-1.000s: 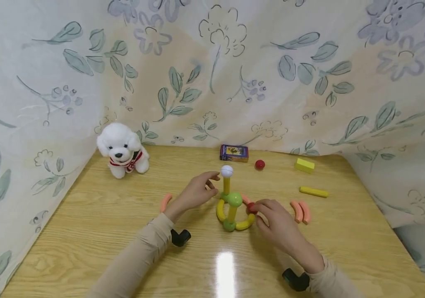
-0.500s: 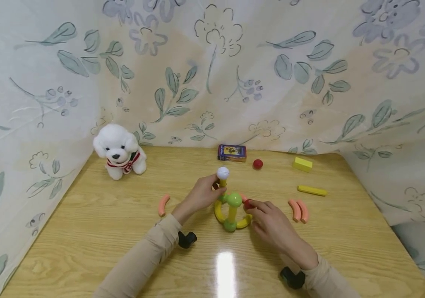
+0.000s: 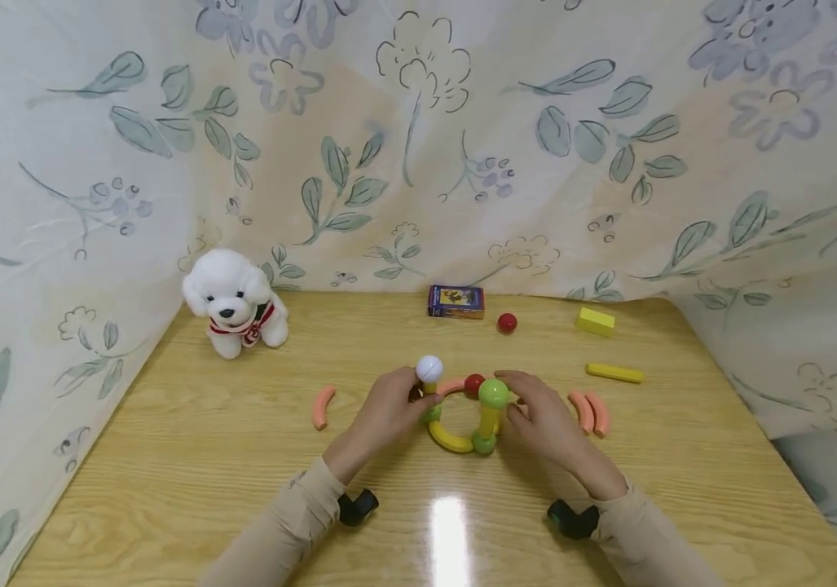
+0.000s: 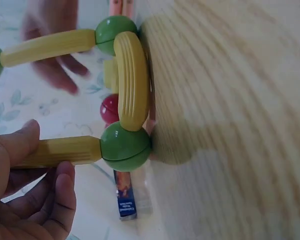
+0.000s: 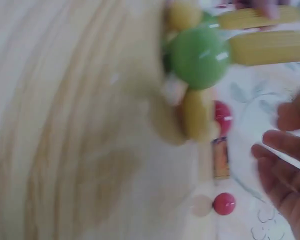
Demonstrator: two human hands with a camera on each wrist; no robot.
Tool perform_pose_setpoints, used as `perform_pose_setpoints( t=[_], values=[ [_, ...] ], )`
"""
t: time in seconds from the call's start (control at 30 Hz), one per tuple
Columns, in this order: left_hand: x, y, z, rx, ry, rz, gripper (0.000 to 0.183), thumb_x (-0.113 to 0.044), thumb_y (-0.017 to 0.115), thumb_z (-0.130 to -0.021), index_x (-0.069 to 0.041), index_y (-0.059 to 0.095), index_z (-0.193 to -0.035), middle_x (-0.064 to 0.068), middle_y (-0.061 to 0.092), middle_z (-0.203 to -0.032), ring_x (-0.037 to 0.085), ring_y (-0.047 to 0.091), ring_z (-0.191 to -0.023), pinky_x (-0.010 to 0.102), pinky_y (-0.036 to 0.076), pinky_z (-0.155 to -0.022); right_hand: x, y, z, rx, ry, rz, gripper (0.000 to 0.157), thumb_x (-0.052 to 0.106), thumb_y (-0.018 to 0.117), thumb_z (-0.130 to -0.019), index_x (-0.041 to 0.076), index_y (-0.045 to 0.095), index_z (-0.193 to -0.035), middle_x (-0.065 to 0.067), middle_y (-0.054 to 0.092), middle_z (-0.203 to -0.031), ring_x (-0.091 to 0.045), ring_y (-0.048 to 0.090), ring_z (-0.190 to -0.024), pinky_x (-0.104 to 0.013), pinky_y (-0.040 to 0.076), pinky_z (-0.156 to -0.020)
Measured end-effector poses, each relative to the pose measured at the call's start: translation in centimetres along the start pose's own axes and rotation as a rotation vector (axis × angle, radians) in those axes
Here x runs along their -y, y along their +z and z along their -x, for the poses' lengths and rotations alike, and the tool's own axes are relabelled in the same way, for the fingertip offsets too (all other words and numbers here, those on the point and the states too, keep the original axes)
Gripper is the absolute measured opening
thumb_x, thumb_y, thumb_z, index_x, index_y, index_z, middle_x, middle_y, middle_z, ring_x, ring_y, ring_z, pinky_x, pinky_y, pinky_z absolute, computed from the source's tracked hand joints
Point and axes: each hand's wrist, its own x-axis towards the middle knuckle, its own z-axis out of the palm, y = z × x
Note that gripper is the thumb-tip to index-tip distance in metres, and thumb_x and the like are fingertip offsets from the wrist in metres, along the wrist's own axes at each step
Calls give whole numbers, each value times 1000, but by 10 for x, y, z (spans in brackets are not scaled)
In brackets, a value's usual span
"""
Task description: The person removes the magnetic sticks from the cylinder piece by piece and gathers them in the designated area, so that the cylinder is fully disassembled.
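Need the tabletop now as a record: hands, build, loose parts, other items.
left hand: pinches white-topped yellow rod
right hand: holds nothing, beside green-topped yellow rod
build: ring of yellow and pink curves, both rods standing on its green balls
loose left: single pink curve
loose right: pink curve pair, yellow stick, yellow block
loose back: red ball
other: plush dog, small box

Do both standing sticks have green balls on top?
No, the stick in the left hand has a white ball on top.
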Motion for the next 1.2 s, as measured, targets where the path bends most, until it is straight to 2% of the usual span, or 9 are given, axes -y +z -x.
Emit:
perform_pose_setpoints(
  t=[0.1,0.17,0.23,0.37,0.57,0.7,0.9,1.1,1.2],
  values=[
    [-1,2,5,-28,10,-1,19,-24,72,-89,-8,62,-89,0,57,-75,10,45,-65,20,39,-56,12,-16,6,-38,104,-260,42,-6,49,-91,8,59,-130,-15,64,-121,-18,62,-84,-27,48,-64],
    [-1,3,8,-49,14,1,19,-25,73,-88,-8,62,-87,0,55,-73,10,44,-64,19,37,-55,21,-24,9,-16,141,-387,44,-1,51,-94,13,55,-135,-15,62,-123,-15,61,-78,-25,46,-62],
    [-1,4,11,-68,0,14,20,-24,73,-88,-9,62,-85,-1,53,-72,10,42,-63,19,35,-55,28,-28,8,42,147,-448,49,6,57,-95,18,48,-141,-15,58,-129,-12,60,-78,-24,46,-62],
    [-1,5,16,-101,-11,13,20,-24,74,-87,-10,61,-81,-2,51,-70,10,42,-62,19,34,-55,39,-24,5,127,181,-473,61,23,70,-91,23,43,-145,-13,53,-133,-11,61,-76,-25,50,-62],
    [0,6,15,-116,18,2,20,-24,74,-87,-10,61,-80,-2,51,-70,9,42,-62,18,34,-54,42,-19,5,110,294,-613,48,22,67,-93,15,51,-138,-18,62,-107,-18,64,-67,-33,55,-57],
    [0,5,14,-117,30,-8,20,-25,74,-87,-10,61,-81,-1,52,-69,8,42,-61,18,34,-53,41,-18,5,92,265,-641,47,18,66,-93,6,51,-136,-25,64,-101,-17,70,-73,-42,59,-67],
    [0,4,13,-116,29,-3,19,-24,74,-87,-10,62,-82,-2,54,-69,8,43,-61,18,35,-54,41,-16,6,69,178,-653,42,11,62,-95,-1,51,-134,-29,64,-99,-14,71,-75,-39,60,-68],
    [1,4,12,-123,40,-23,18,-24,74,-86,-10,63,-84,-2,55,-69,8,43,-62,19,36,-55,40,-17,5,60,153,-668,42,11,59,-97,1,48,-136,-28,65,-93,-14,71,-71,-46,59,-66],
    [0,5,12,-118,29,-18,18,-24,74,-86,-10,63,-83,-2,54,-69,8,43,-62,18,36,-55,39,-22,4,64,187,-690,43,14,61,-96,5,49,-136,-21,66,-104,-20,71,-71,-44,59,-62]
  ],
)
